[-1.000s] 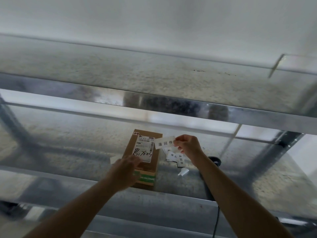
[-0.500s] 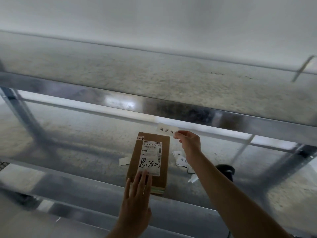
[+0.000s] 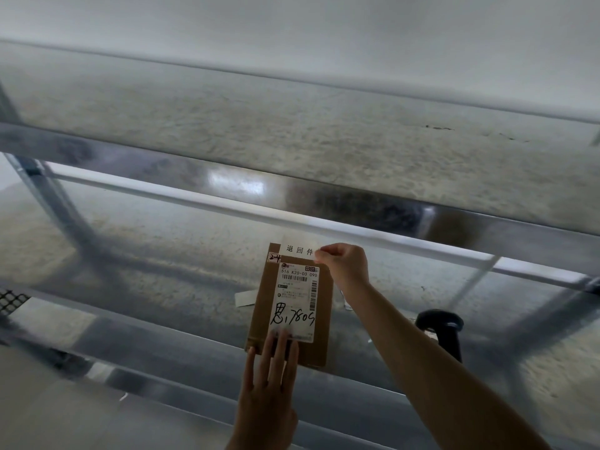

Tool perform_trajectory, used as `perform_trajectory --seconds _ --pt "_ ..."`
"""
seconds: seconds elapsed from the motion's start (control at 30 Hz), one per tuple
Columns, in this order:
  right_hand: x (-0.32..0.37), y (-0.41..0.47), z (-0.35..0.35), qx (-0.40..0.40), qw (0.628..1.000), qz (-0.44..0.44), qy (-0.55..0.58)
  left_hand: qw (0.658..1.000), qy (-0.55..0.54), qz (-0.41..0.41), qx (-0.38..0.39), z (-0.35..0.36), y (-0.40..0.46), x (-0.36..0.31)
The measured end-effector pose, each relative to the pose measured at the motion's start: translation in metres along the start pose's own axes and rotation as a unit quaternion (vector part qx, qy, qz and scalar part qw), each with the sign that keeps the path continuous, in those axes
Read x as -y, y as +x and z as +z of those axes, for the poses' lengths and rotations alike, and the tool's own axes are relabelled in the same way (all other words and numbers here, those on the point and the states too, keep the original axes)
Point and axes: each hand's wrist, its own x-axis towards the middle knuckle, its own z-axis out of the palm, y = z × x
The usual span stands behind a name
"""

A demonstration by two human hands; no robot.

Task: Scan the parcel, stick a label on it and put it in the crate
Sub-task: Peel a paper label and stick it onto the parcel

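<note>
A flat brown cardboard parcel lies on the lower metal shelf, bearing a white shipping sheet with barcodes and black handwriting. My left hand rests flat with spread fingers on the parcel's near edge. My right hand pinches a small white label with three printed characters, holding it over the parcel's far edge. Whether the label touches the cardboard I cannot tell. No crate is clearly in view.
A black handheld scanner stands on the shelf right of my right forearm. A loose white slip lies left of the parcel. An upper shelf beam overhangs the work area. Black mesh shows at the left edge.
My right hand has brought the label down and left from above the parcel to its far edge. My left hand has stayed pressed on the near edge. The view has shifted.
</note>
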Motion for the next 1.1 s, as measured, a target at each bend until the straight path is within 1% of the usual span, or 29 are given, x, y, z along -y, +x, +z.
perform_trajectory --seconds 0.3,0.9,1.1 --pt "0.007 0.003 0.0 0.02 0.998 0.055 0.003 1.0 0.012 0.018 0.021 0.001 0.001 0.003" --pt "0.004 0.01 0.01 0.007 0.998 0.05 -0.027 0.998 -0.033 0.024 0.046 0.001 0.002 0.006" --pt "0.007 0.008 0.011 -0.032 0.996 0.045 -0.07 0.998 -0.028 0.023 0.044 0.002 0.001 0.006"
